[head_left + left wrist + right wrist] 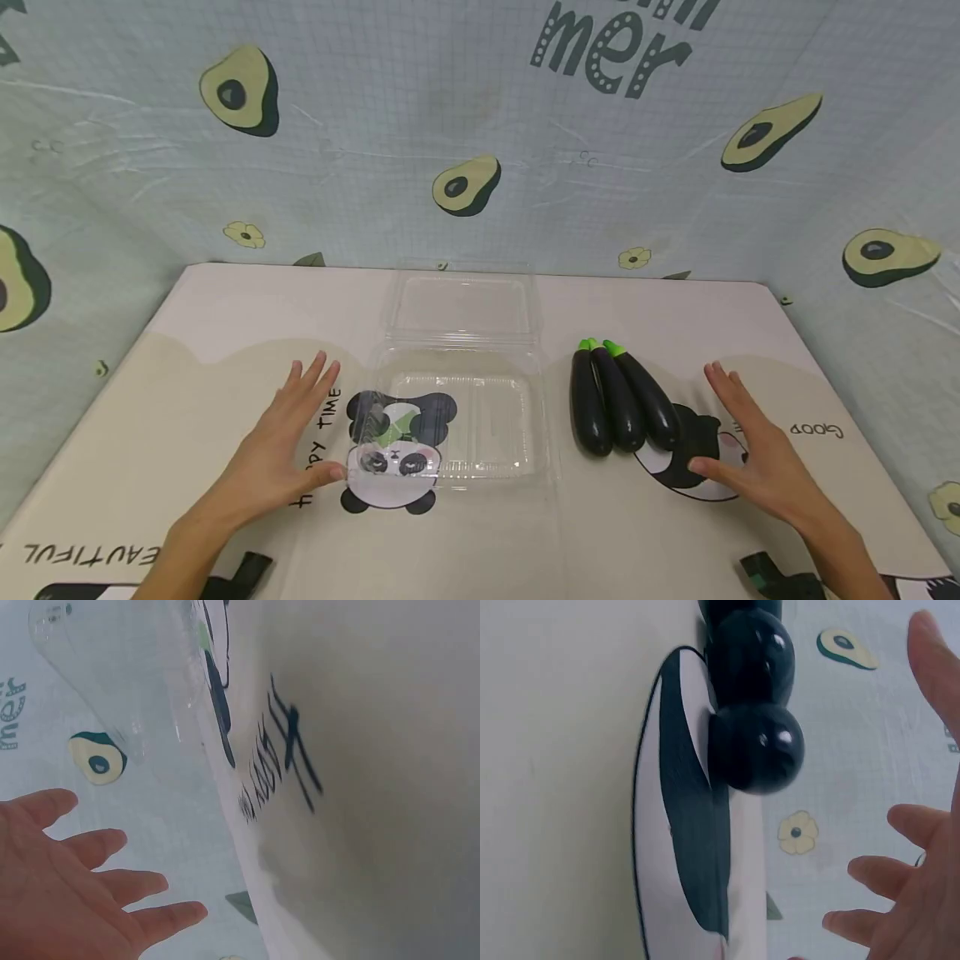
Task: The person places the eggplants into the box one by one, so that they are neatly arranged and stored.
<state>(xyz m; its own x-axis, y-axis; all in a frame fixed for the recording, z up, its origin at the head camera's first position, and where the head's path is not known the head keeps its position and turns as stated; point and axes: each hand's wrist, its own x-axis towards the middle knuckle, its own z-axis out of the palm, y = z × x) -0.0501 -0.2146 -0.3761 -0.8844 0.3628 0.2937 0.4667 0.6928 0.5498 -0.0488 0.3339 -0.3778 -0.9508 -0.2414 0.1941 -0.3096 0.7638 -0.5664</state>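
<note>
A clear plastic clamshell box (487, 479) stands on the table with its lid (462, 304) folded back toward the wall. To its right lie three dark eggplants (618, 408) side by side, their green stem ends pointing away. My left hand (281, 450) hovers left of the box, fingers spread and holding nothing. My right hand (765, 458) is held right of the eggplants, likewise spread and without anything in it. The left wrist view shows the box (127, 667) beyond the fingers; the right wrist view shows the rounded eggplant ends (757, 746) apart from the hand.
The table (225, 400) wears a pale cover printed with pandas and lettering. A sheet with avocado prints (360, 108) hangs behind it and along both sides. Dark wrist straps (783, 579) show at the bottom edge.
</note>
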